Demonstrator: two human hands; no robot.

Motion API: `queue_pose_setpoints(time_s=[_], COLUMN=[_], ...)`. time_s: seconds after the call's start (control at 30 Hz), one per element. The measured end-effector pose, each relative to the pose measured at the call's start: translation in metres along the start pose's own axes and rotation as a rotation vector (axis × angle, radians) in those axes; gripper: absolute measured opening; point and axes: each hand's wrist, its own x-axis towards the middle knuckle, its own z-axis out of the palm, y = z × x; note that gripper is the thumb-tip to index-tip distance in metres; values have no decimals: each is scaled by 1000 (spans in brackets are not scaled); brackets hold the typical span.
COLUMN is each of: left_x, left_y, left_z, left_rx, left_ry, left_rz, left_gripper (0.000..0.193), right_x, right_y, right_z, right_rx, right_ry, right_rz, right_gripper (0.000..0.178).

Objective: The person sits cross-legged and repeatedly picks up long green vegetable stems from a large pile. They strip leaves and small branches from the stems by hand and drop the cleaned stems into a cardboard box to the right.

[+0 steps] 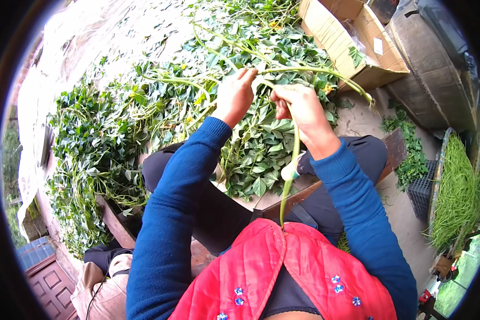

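Note:
My left hand is raised over a heap of leafy green vines, its fingers closed around long green vine stems. One pale green stem stretches from there to the right and ends in a frayed tip. Close beside it, my right hand pinches another green stem, which hangs down past my knee toward the red vest. Between the two hands, the stem bridges a short gap. Where exactly the fingertips meet the stems is partly hidden.
An open cardboard box stands at the far right, by a large brown container. Nearer are a dark plastic basket and a round tray of thin green stalks. Another person's sleeve shows at the lower left. Cut leaves lie on the floor.

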Motion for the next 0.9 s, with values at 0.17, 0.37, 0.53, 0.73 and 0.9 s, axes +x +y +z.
queue_pose_setpoints(time_s=[0.17,0.37,0.53,0.73,0.9], left_x=[-3,10,10,10,8], left_y=[-36,-23,0,8,3], left_z=[-7,-33,-47,-52,-47], left_rx=[33,-1112,-1584,-1362,-976], left_ry=[-89,-221,-364,-361,-532], left_rz=[-235,-842,-804,-799,-749], left_gripper=[18,22,24,24,23], right_x=[-26,4,37,31,30], right_y=[-21,5,52,53,39], right_z=[15,-23,-20,-7,-19], right_rx=[-59,-51,-773,-956,-1159], right_ry=[0,-97,129,0,-37], right_rz=[-159,-94,-487,-516,-638], right_gripper=[24,16,22,19,15])
